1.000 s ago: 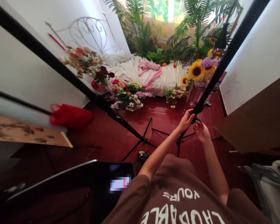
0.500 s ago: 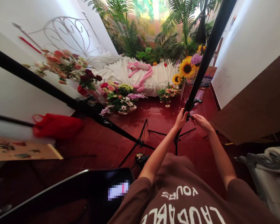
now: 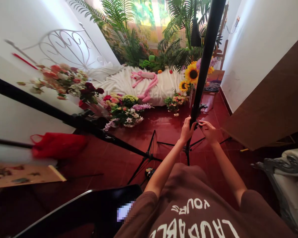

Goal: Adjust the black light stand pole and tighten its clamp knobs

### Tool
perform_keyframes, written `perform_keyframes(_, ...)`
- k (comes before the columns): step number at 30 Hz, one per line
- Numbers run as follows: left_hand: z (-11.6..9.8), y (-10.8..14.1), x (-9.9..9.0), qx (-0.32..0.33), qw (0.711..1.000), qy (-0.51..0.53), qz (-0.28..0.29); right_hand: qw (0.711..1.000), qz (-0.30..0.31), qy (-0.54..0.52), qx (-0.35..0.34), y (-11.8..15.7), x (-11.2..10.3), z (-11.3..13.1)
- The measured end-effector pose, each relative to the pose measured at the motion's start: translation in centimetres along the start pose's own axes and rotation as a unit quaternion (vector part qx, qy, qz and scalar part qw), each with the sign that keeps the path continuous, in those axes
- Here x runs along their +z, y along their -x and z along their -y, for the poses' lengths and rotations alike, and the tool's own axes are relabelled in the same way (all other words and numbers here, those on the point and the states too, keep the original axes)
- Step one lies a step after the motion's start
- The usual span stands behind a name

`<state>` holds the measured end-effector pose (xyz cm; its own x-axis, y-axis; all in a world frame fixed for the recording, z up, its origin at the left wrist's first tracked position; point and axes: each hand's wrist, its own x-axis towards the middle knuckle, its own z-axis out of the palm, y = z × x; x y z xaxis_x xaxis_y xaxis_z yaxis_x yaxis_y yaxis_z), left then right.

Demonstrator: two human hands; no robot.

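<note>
A black stand pole (image 3: 205, 62) rises on the right of centre, tilted in the view, above spread tripod legs (image 3: 196, 142). My left hand (image 3: 187, 130) is wrapped round its lower part, just below a dark clamp (image 3: 197, 108). On the pole's right side my right hand (image 3: 208, 129) pinches a small black knob (image 3: 198, 124) with thumb and fingers. A second black stand (image 3: 64, 118) slants from the left edge down to its own legs (image 3: 149, 157) on the red floor.
Artificial flowers (image 3: 129, 110) and a draped white bed (image 3: 164, 86) with a pink plush toy (image 3: 147, 81) lie ahead. A red bag (image 3: 58, 145) is at left, a brown board (image 3: 268, 99) and an ornate chair (image 3: 291, 168) at right. A black object (image 3: 84, 201) fills the lower left.
The view has shifted, so the pole and both hands appear slightly further left and the pole looks more upright. Both hands keep their places at the pole and knob.
</note>
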<state>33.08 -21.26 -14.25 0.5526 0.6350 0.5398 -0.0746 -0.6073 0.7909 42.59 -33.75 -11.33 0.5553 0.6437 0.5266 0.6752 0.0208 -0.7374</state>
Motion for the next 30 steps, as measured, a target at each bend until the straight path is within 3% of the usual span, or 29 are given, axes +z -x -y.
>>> perform_keyframes(7, -0.9, -1.5, 0.7, -0.02, 0.999, 0.009, -0.032, 0.997, -0.021, -0.048, 0.047, 0.5, 0.7, -0.6)
perform_keyframes(11, -4.2, -4.7, 0.5, -0.006, 0.994, 0.072, -0.078, 0.995, -0.022, -0.069, 0.07, 0.6, 0.8, -0.6)
perform_keyframes(16, -7.7, -8.3, -0.3, 0.026, 0.986, 0.154, -0.064, 0.986, 0.029, -0.116, 0.117, 0.8, -0.1, 0.0)
perform_keyframes(19, -8.2, -8.6, -0.5, 0.032, 0.983, 0.17, -0.057, 0.98, 0.048, -0.143, 0.128, 0.9, -0.5, 0.1)
perform_keyframes(25, -8.1, -8.2, -0.4, 0.037, 0.981, 0.183, -0.058, 0.972, 0.02, -0.163, 0.169, -0.1, 0.2, -0.2)
perform_keyframes(30, -8.1, -8.2, -0.5, 0.028, 0.981, 0.183, -0.054, 0.939, 0.046, -0.236, 0.245, -1.1, 1.3, -0.3)
